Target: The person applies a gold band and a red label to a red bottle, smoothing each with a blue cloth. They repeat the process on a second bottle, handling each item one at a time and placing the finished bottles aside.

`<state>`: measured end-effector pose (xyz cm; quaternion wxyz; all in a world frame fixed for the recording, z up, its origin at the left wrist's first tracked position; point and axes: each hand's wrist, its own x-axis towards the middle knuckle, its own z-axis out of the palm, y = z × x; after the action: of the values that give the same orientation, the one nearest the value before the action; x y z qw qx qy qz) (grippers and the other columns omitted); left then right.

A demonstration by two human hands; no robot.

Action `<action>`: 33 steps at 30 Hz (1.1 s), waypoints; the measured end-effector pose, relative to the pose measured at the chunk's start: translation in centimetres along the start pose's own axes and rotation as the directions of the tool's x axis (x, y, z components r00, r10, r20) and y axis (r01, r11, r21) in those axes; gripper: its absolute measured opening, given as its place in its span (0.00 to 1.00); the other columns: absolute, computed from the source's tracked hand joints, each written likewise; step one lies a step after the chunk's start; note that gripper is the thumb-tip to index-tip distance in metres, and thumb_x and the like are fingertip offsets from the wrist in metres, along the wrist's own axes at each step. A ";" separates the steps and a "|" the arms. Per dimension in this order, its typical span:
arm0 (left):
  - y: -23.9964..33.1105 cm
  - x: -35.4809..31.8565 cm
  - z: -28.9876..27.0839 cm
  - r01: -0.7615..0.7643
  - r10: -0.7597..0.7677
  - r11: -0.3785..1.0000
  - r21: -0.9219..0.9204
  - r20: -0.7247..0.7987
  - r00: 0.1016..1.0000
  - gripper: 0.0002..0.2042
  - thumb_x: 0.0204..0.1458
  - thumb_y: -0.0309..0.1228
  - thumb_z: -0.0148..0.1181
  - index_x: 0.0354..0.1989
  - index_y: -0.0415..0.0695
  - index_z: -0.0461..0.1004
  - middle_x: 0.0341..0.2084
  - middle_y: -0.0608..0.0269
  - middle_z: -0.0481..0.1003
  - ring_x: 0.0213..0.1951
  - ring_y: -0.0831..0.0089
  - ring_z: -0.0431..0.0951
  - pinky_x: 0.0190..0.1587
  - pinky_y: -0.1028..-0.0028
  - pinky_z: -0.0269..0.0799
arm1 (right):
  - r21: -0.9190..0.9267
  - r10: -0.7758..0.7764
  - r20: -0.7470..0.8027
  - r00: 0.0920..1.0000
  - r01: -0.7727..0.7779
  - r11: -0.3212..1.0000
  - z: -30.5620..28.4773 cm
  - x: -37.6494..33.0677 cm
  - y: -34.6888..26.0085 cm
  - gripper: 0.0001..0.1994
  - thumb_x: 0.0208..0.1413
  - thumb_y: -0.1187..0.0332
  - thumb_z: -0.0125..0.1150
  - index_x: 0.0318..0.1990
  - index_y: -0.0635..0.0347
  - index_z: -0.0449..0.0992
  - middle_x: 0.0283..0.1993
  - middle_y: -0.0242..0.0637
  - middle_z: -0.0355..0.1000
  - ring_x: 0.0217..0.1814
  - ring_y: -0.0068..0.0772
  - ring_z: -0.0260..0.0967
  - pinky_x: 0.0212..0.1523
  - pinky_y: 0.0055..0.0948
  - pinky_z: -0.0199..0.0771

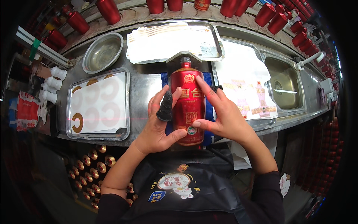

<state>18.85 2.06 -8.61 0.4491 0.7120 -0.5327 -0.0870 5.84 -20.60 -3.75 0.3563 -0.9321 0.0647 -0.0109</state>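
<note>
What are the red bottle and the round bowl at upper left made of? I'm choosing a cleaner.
Red bottle: probably glazed ceramic or coated glass, glossy, opaque, with sharp highlights. Round bowl: likely stainless steel, silvery and dully reflective like the worktop.

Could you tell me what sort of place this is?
Probably a bottle-labelling station in a bottling plant: both hands, left hand and right hand, press on a red bottle, with label sheets on a tray and rows of red bottles behind.

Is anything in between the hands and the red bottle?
Nothing visible. Both the left hand and the right hand already rest on the red bottle, one on each side; only a black finger cover on a left finger sits against it.
</note>
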 end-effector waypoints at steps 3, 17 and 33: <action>0.1 -0.4 0.4 0.041 -0.044 0.996 -0.073 -0.035 0.998 0.49 0.56 0.52 0.64 0.78 0.45 0.42 0.76 0.50 0.50 0.76 0.48 0.45 0.74 0.51 0.38 | 0.407 0.149 -0.064 0.987 -0.111 0.907 -0.3 0.1 1.6 0.43 0.56 0.54 0.69 0.77 0.49 0.57 0.56 0.39 0.74 0.27 0.13 0.58 0.30 0.16 0.62; 0.7 -2.6 2.0 0.172 -0.189 0.939 -0.297 -0.028 0.982 0.57 0.52 0.44 0.71 0.78 0.41 0.31 0.78 0.41 0.40 0.76 0.45 0.44 0.74 0.52 0.37 | -0.001 -0.490 -0.200 0.849 0.500 0.866 -1.0 1.2 -5.2 0.16 0.44 0.83 0.69 0.43 0.63 0.79 0.30 0.42 0.72 0.29 0.43 0.71 0.31 0.35 0.71; 0.9 -2.6 2.4 0.157 -0.195 0.939 -0.305 -0.096 0.976 0.58 0.50 0.46 0.72 0.78 0.42 0.31 0.77 0.43 0.44 0.74 0.47 0.48 0.73 0.51 0.38 | 0.011 -0.344 -0.398 0.851 0.380 0.925 -3.7 8.6 -5.2 0.12 0.50 0.77 0.72 0.42 0.62 0.77 0.31 0.40 0.78 0.29 0.34 0.77 0.33 0.29 0.77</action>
<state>15.71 2.90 -10.28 0.5732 0.6857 -0.4187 -0.1611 14.68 -20.28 2.23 0.3691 -0.8897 -0.0432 -0.2652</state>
